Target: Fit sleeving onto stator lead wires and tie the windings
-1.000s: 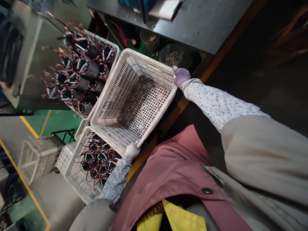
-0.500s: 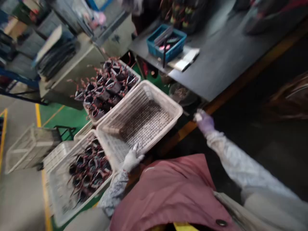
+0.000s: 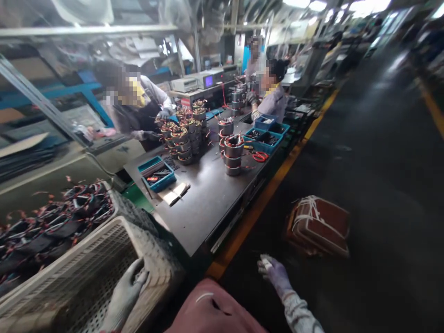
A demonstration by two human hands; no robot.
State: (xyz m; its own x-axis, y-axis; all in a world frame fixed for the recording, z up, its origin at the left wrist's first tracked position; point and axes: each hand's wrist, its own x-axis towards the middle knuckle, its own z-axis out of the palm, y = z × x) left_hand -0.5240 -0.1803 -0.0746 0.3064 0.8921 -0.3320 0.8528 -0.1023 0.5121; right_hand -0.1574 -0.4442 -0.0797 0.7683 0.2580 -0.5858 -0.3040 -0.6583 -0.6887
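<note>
My left hand [image 3: 125, 292], in a pale glove, hangs over the open white plastic crate [image 3: 108, 247] at lower left. Its thumb stands apart from the fingers, close to the crate's right wall; whether it touches the rim I cannot tell. My right hand [image 3: 274, 274], in a purple-and-white glove, is in the air above the dark floor, right of the table. Its fingers are curled, with a small white patch at the tips that may be glove or an object. Behind the crate, another crate is heaped with wired motor stators [image 3: 62, 224].
A dark worktable [image 3: 211, 199] carries stacked stators [image 3: 233, 155], a blue tray [image 3: 157, 173], an open notebook [image 3: 175, 193], blue bins [image 3: 267, 136] and red-handled scissors [image 3: 260, 157]. Co-workers [image 3: 272, 95] are at the table. A strapped brown bundle [image 3: 321, 226] lies on the floor at right.
The view has swung up and to the right, bringing the co-workers and brown bundle into sight. My left hand now appears nearer the crate's right wall. My right hand stays raised, fingers curled.
</note>
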